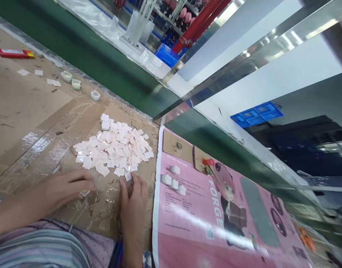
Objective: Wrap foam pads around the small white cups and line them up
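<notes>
A heap of small, thin white squares (118,149) lies on the cardboard-covered table. At its near edge is my right hand (134,197), thumb and index finger on either side of one white square (128,176); the index fingertip touches it. My left hand (78,182) is left of that, low over the table, fingers curled around a small whitish piece with a yellowish middle (84,192). Most of this piece is hidden under the fingers.
Small white cup-shaped pieces (95,95) and a red-and-yellow packet (15,53) lie at the far left. A pink printed sheet (187,230) on the right carries several white blocks (174,184) and cardboard pieces (178,146). A green rail (104,56) borders the table.
</notes>
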A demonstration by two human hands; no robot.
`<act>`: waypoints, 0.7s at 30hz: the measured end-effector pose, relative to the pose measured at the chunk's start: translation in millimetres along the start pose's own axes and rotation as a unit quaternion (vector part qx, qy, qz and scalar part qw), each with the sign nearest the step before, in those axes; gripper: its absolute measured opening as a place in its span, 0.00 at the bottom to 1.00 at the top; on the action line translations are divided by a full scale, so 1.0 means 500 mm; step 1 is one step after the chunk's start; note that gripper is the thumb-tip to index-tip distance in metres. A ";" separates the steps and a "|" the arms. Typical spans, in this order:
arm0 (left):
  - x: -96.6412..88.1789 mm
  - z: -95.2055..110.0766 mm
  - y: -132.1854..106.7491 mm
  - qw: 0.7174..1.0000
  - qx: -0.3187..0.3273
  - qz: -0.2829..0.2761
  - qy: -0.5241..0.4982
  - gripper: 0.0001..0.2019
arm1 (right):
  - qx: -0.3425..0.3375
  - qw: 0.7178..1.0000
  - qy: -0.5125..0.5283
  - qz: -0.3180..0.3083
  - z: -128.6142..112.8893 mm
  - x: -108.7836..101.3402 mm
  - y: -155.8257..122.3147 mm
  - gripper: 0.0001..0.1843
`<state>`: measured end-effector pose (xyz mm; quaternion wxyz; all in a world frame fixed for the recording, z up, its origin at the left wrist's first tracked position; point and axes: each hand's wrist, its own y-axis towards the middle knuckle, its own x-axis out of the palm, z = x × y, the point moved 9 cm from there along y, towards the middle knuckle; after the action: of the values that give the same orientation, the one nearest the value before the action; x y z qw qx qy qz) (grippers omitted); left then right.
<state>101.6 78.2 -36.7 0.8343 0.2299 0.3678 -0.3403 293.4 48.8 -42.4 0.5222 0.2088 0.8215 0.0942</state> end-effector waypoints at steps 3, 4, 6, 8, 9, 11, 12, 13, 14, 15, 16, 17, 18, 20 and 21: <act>0.029 0.008 0.014 0.997 0.023 -0.067 -0.018 0.18 | 0.009 1.000 0.005 -0.029 0.015 0.004 0.015 0.19; 0.029 0.006 0.016 0.997 0.027 -0.068 -0.020 0.19 | 0.008 0.999 0.009 -0.034 0.017 0.000 0.017 0.18; 0.029 0.005 0.014 0.998 0.029 -0.047 -0.012 0.20 | 0.004 0.999 0.017 -0.037 0.017 -0.011 0.018 0.17; 0.029 -0.001 0.005 1.000 -0.012 0.000 0.013 0.19 | -0.006 0.999 0.038 -0.032 0.011 -0.025 0.010 0.16; 0.029 -0.004 -0.002 0.998 -0.043 0.033 0.026 0.22 | -0.010 0.998 0.060 -0.026 0.006 -0.032 0.003 0.14; 0.033 -0.008 -0.020 0.990 -0.101 0.087 0.040 0.25 | 0.008 0.991 0.133 -0.024 0.002 -0.040 -0.020 0.10; 0.038 -0.007 -0.027 0.988 -0.112 0.102 0.037 0.22 | 0.034 0.982 0.182 -0.032 0.002 -0.039 -0.035 0.10; 0.044 -0.004 -0.032 0.988 -0.109 0.107 0.026 0.19 | 0.074 0.968 0.237 -0.045 0.005 -0.032 -0.052 0.10; 0.052 -0.003 -0.035 0.990 -0.104 0.099 0.011 0.17 | 0.125 0.945 0.297 -0.059 0.008 -0.021 -0.072 0.09; 0.060 -0.003 -0.036 0.992 -0.093 0.084 -0.006 0.16 | 0.177 0.914 0.359 -0.072 0.010 -0.008 -0.093 0.08; 0.065 -0.002 -0.036 0.994 -0.078 0.067 -0.021 0.15 | 0.221 0.876 0.421 -0.083 0.007 0.006 -0.112 0.06; 0.066 -0.002 -0.036 0.996 -0.071 0.052 -0.032 0.16 | 0.252 0.838 0.476 -0.089 0.001 0.019 -0.127 0.06; 0.064 -0.004 -0.036 0.996 -0.071 0.044 -0.040 0.17 | 0.270 0.805 0.520 -0.093 -0.008 0.029 -0.137 0.08; 0.048 -0.004 -0.038 0.993 -0.089 0.051 -0.051 0.18 | 0.263 0.774 0.568 -0.098 -0.029 0.040 -0.141 0.09; 0.036 -0.002 -0.040 0.991 -0.102 0.066 -0.061 0.18 | 0.251 0.769 0.579 -0.101 -0.039 0.043 -0.141 0.08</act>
<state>95.7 58.4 -53.8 0.8947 0.1467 0.3333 -0.2587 250.9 -3.4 -77.7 -0.1167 0.1538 0.9790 -0.0659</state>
